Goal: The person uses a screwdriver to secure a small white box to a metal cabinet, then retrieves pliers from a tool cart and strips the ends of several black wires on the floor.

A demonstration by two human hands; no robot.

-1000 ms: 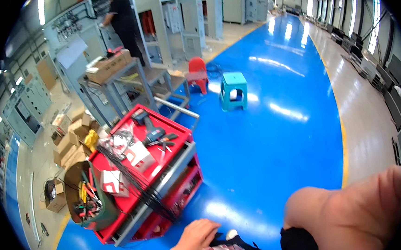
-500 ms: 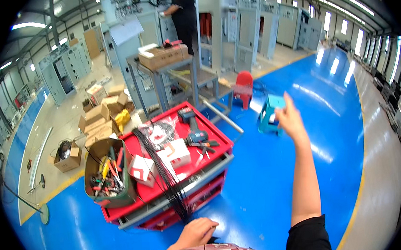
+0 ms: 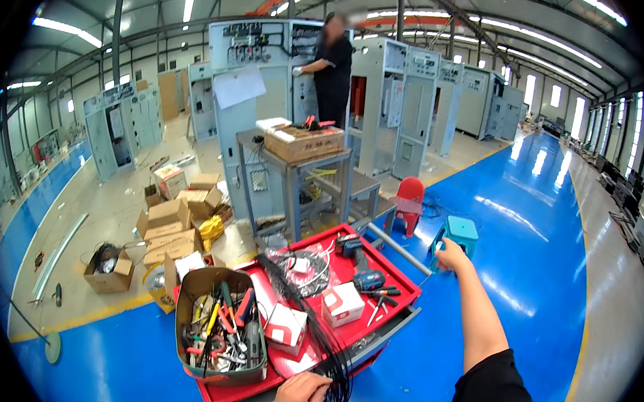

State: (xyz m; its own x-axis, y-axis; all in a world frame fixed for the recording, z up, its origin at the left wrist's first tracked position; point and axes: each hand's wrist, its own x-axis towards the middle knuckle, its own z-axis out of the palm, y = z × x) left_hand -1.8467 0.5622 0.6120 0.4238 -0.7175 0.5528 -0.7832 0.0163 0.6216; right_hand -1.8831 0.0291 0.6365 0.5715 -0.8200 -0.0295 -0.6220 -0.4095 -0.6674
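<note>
My left hand (image 3: 300, 398) is at the near edge of the red tool cart (image 3: 288, 360), its fingers curled together with the tips against a bundle of black cables (image 3: 335, 361). The bundle runs across the cart top and hangs over its edge. My right hand (image 3: 454, 257) reaches far forward at the end of a stretched arm, in front of the teal stool (image 3: 461, 228). Its fingers are drawn together; whatever they hold is too small to make out. On the cart lie a cordless drill (image 3: 364, 269), white boxes (image 3: 342, 304) and a bin of hand tools (image 3: 218, 324).
A metal workbench (image 3: 294, 177) with a cardboard box (image 3: 304, 144) stands behind the cart. Beyond it a person (image 3: 330, 70) works at a grey cabinet (image 3: 231, 132). A red chair (image 3: 409, 198) stands near the stool; open cartons (image 3: 171, 226) lie at left.
The view has tilted up, so the cart sits lower in the picture. My right hand's raised index finger has folded in, and my left hand appears closer to the cables.
</note>
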